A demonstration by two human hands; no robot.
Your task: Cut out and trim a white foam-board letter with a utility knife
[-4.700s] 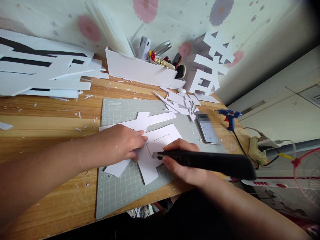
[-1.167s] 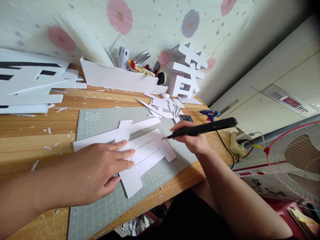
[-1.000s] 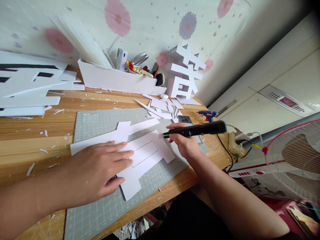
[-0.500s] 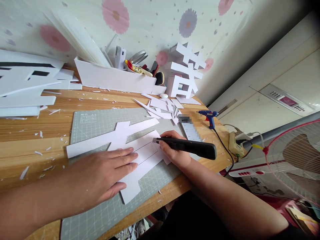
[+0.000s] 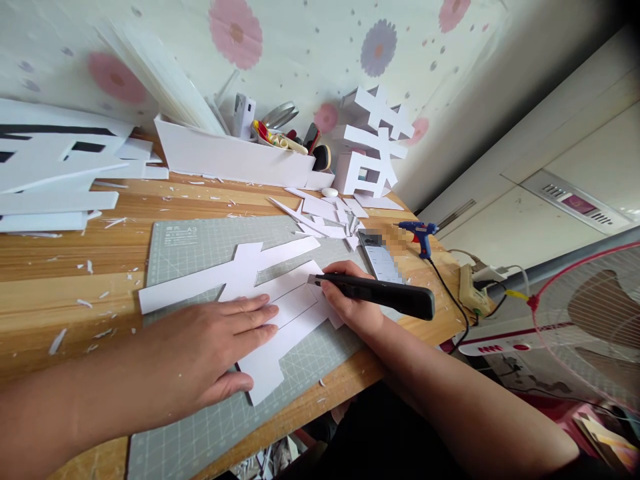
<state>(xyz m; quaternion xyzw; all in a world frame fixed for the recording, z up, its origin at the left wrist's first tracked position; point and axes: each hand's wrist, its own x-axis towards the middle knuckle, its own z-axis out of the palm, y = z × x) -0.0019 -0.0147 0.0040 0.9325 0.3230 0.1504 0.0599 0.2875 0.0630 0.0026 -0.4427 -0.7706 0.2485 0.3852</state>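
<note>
A white foam-board cutout [image 5: 270, 360] lies on the grey-green cutting mat [image 5: 173, 250], with a drawn rectangle of thin lines at its middle. Flat upon its left side rests my left hand [image 5: 225, 343], fingers stretched out, holding nothing. My right hand [image 5: 353, 300] grips a black utility knife [image 5: 385, 293], its handle slanting off to the right. The blade's tip meets the board at the upper right corner of the drawn rectangle. Part of the board is hidden beneath my left hand.
Paper scraps [image 5: 330, 217] and a phone [image 5: 380, 257] border the mat. Behind stand a white box [image 5: 225, 153] of tools and a standing white character [image 5: 367, 147]. Stacked white boards [image 5: 50, 173] lie left. A blue glue gun [image 5: 423, 233] and a fan [image 5: 595, 313] are at right.
The whole view has shifted slightly, so things appear a little further right. My left thumb sits a bit lower relative to the board. The knife tip stays at the same corner.
</note>
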